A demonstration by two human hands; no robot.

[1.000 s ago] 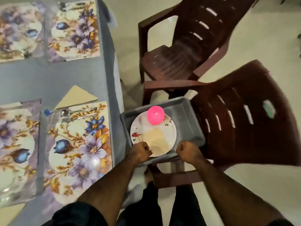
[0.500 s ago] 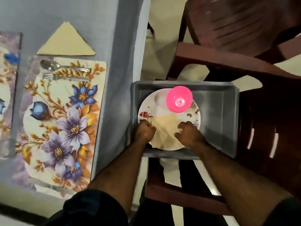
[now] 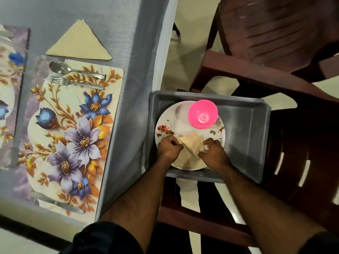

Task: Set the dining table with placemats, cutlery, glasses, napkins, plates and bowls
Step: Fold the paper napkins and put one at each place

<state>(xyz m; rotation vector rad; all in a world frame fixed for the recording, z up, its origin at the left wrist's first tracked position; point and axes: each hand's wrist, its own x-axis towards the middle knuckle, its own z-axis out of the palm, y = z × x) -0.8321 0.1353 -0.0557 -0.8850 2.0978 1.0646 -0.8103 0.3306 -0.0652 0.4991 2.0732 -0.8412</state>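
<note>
A grey tub point(image 3: 245, 129) sits on a dark red chair beside the table. Inside lies a white flowered plate point(image 3: 165, 129) with stacked pink bowls point(image 3: 202, 114) and a beige napkin point(image 3: 190, 143) on it. My left hand point(image 3: 169, 148) pinches the napkin's left side and my right hand point(image 3: 213, 152) pinches its right side, folding it over the plate. On the table, a floral placemat point(image 3: 73, 136) carries a spoon point(image 3: 73, 70), a fork point(image 3: 77, 82) and a knife point(image 3: 55, 202). A folded triangular napkin point(image 3: 80, 42) lies above it.
The table has a grey-blue cloth point(image 3: 128, 52) whose edge hangs next to the tub. Another floral placemat point(image 3: 7, 88) shows at the far left. A second dark red chair point(image 3: 275, 30) stands behind the first one point(image 3: 302, 162). Pale floor lies between them.
My view has dropped closer over the tub. Both hands moved from the tub's front rim onto the plate and took hold of the beige napkin, which is now partly folded.
</note>
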